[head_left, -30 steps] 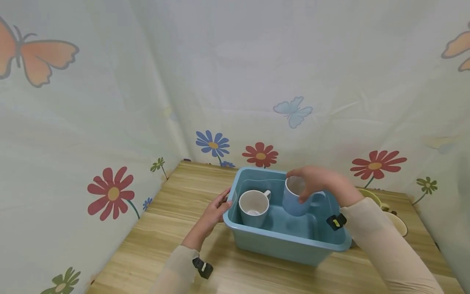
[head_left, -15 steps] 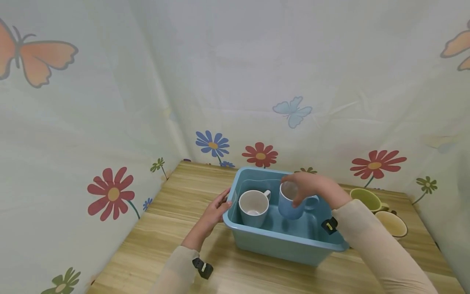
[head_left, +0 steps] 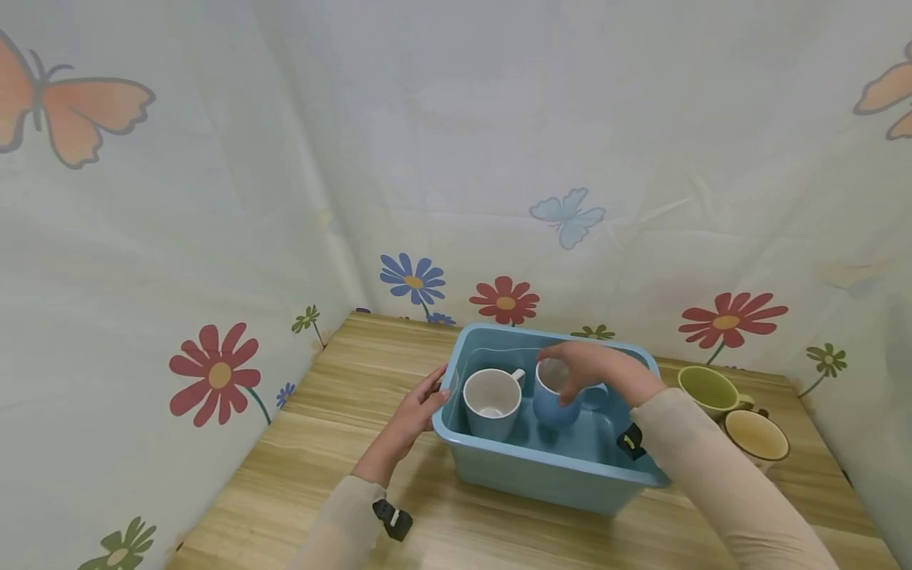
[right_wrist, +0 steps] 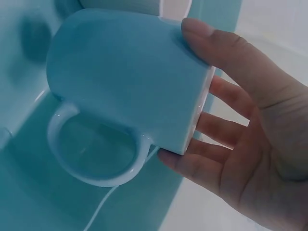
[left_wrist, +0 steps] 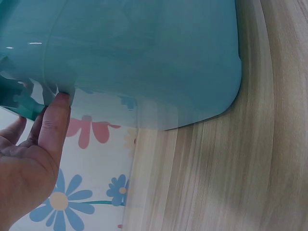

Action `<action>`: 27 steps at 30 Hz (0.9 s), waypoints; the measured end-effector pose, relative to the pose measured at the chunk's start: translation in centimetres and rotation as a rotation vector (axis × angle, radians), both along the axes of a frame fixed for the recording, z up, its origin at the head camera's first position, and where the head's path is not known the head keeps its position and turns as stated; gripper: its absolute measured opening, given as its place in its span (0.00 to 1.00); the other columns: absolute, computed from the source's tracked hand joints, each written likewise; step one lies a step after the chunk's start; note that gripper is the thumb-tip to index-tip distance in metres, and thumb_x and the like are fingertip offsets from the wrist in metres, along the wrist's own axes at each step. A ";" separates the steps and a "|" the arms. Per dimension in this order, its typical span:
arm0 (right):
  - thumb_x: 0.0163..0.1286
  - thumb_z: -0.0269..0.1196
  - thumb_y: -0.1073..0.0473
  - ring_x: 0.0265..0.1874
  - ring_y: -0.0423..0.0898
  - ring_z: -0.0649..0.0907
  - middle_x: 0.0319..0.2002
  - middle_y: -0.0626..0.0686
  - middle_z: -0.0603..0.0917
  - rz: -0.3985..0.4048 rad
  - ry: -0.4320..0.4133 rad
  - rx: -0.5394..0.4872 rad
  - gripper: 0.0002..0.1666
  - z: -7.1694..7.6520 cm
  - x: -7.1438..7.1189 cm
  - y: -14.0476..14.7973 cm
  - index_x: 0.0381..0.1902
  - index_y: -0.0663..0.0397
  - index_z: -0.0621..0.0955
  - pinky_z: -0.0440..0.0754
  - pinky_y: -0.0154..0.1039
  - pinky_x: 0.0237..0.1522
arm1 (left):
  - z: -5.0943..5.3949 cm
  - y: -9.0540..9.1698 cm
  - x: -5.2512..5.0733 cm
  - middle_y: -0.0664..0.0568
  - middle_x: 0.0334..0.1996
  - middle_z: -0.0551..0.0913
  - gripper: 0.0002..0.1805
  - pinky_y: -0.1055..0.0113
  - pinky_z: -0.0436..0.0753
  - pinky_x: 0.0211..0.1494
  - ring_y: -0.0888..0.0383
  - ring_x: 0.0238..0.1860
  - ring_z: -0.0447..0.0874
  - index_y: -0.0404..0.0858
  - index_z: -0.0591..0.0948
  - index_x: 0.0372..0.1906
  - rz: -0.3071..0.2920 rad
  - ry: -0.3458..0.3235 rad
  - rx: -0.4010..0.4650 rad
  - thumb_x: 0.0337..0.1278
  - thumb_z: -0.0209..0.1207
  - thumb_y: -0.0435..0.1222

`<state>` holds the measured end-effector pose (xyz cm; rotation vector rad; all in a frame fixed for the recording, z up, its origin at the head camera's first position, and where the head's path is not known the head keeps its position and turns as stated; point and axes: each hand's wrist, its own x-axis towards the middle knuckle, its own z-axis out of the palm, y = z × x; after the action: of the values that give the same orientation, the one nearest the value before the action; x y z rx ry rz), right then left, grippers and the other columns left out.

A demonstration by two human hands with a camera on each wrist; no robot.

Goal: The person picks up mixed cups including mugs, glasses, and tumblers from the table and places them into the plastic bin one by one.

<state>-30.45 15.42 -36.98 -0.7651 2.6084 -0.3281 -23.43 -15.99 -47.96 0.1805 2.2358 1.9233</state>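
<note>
In the head view a blue bin [head_left: 527, 467] holds a white mug [head_left: 492, 404] at its left end. Beside that mug, a blue mug [head_left: 556, 405] stands upright, its handle pointing right. My right hand [head_left: 591, 368] grips the blue mug by its rim from above; in the right wrist view the thumb lies on the outside of the blue mug [right_wrist: 125, 77] and the fingers of the hand [right_wrist: 255, 125] are at its rim. My left hand [head_left: 413, 408] holds the bin's left rim, and the left wrist view shows this hand [left_wrist: 38, 154] with fingertips against the bin [left_wrist: 144, 57].
To the right of the bin, a green mug [head_left: 708, 389] and a cream mug [head_left: 757, 435] stand on the wooden table [head_left: 342, 380]. A curtain [head_left: 456, 158] printed with flowers and butterflies hangs behind and to the left.
My right hand has moved the blue mug left and slightly down inside the bin, closer to the white mug. The left hand has stayed on the rim.
</note>
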 end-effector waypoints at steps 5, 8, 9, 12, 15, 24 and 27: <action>0.55 0.79 0.55 0.67 0.63 0.77 0.71 0.60 0.76 -0.003 -0.002 -0.010 0.49 -1.0 -0.3 -0.3 0.73 0.50 0.72 0.78 0.65 0.66 | 0.0 0.0 0.0 0.33 0.78 0.61 0.34 0.52 0.87 0.58 0.36 0.71 0.73 0.44 0.57 0.82 -0.005 -0.007 0.011 0.77 0.49 0.45; 0.55 0.79 0.55 0.68 0.63 0.76 0.71 0.61 0.76 0.003 0.004 -0.016 0.49 -1.5 -0.4 -0.4 0.73 0.52 0.72 0.77 0.65 0.67 | -0.1 0.0 0.0 0.33 0.78 0.61 0.35 0.53 0.87 0.58 0.36 0.71 0.73 0.44 0.57 0.82 -0.007 -0.008 0.015 0.76 0.49 0.45; 0.55 0.80 0.55 0.68 0.64 0.76 0.71 0.61 0.76 0.003 0.004 -0.017 0.49 -1.7 -0.5 -0.4 0.73 0.52 0.72 0.77 0.65 0.67 | -0.1 0.0 0.0 0.33 0.79 0.61 0.35 0.54 0.88 0.57 0.36 0.70 0.73 0.44 0.57 0.82 -0.007 -0.006 0.014 0.76 0.49 0.45; 0.55 0.80 0.56 0.69 0.64 0.75 0.71 0.62 0.75 0.001 0.003 -0.017 0.49 -2.2 -0.8 -0.5 0.73 0.53 0.72 0.76 0.65 0.68 | -0.1 0.0 0.0 0.33 0.78 0.62 0.35 0.55 0.88 0.56 0.37 0.70 0.74 0.44 0.57 0.82 -0.008 0.000 0.013 0.76 0.50 0.44; 0.55 0.80 0.56 0.69 0.64 0.75 0.72 0.62 0.75 0.000 0.003 -0.016 0.49 -2.7 -1.0 -0.5 0.73 0.53 0.72 0.76 0.65 0.68 | -0.1 0.0 -0.1 0.32 0.78 0.62 0.35 0.55 0.88 0.56 0.37 0.69 0.74 0.43 0.57 0.82 -0.008 0.003 0.015 0.76 0.50 0.44; 0.54 0.80 0.55 0.68 0.64 0.75 0.71 0.61 0.76 -0.016 -0.010 -0.015 0.49 -3.8 -1.4 -0.6 0.73 0.50 0.73 0.75 0.65 0.69 | 0.0 -0.2 -0.1 0.32 0.79 0.60 0.35 0.55 0.88 0.57 0.37 0.71 0.73 0.45 0.56 0.82 -0.028 0.002 0.008 0.76 0.49 0.45; 0.54 0.80 0.55 0.68 0.64 0.76 0.70 0.61 0.77 -0.024 -0.014 -0.017 0.49 -4.0 -1.5 -0.6 0.73 0.50 0.73 0.75 0.66 0.69 | 0.0 -0.2 -0.1 0.32 0.78 0.61 0.35 0.55 0.88 0.57 0.36 0.71 0.73 0.45 0.56 0.82 -0.031 0.003 0.011 0.76 0.49 0.45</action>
<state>-31.98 14.78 -40.95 -0.7346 2.6064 -0.3620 -23.56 -16.16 -47.96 0.2182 2.2115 1.9204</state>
